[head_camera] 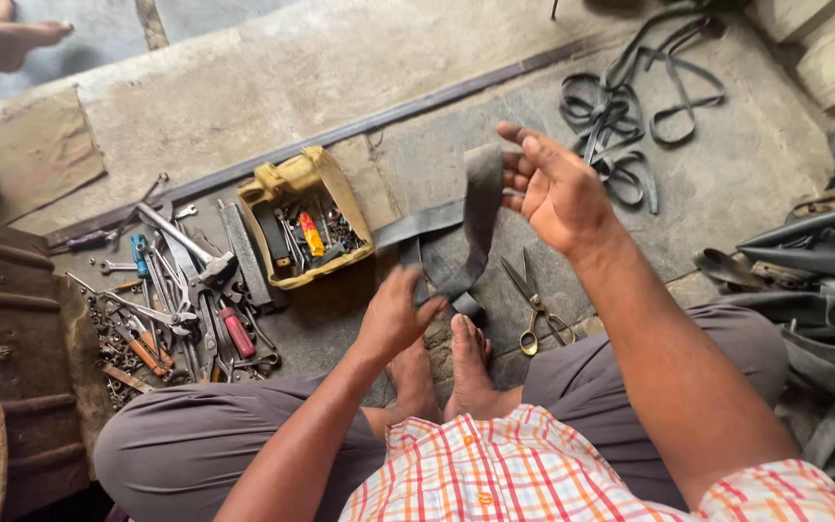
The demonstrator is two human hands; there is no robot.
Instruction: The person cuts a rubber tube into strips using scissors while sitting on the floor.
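Note:
I sit on a concrete floor with my bare feet (446, 372) together. My left hand (396, 314) grips the lower end of a flat grey rubber strip (480, 217), down near my toes. My right hand (555, 188) is raised with fingers spread, the strip's upper part draped against its fingertips. The strip bends between the two hands. A pair of scissors (533, 304) with yellowish handles lies on the floor just right of my feet.
A yellow tray (303, 217) of small tools stands to the left, beside a heap of wrenches, a hammer and screwdrivers (181, 300). Cut rubber loops (630, 106) lie far right, more rubber tubes (814, 280) at the right edge. Another person's foot (7, 34) shows top left.

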